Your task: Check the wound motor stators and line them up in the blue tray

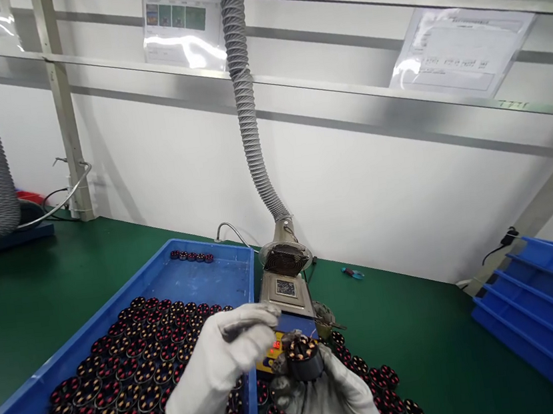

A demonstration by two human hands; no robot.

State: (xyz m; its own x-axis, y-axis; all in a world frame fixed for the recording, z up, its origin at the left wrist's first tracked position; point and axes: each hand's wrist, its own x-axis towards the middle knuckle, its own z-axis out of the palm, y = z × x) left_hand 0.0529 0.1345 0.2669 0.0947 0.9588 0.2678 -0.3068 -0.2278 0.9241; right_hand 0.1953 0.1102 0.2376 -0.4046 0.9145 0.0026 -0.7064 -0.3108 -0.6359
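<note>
My right hand (329, 392), in a white glove with dirty fingertips, is wrapped round a black ring-shaped motor stator (305, 359) with copper windings. The stator's open face with its wire ends points up. My left hand (220, 368), gloved as well, hovers just left of the stator above the blue tray's edge. Its thumb and fingers come together in a pinch; whatever lies between them, if anything, is hidden. Behind both hands stands a solder pot (286, 289) with a metal top, and part of its yellow panel with red digits shows between them.
A long blue tray (214, 276) holds rows of similar stators. More loose stators (381, 379) lie on the green table right of my hands. A fume hood (286, 253) on a grey hose hangs over the pot. Small cutters (352, 273) and stacked blue trays (546, 315) are farther right.
</note>
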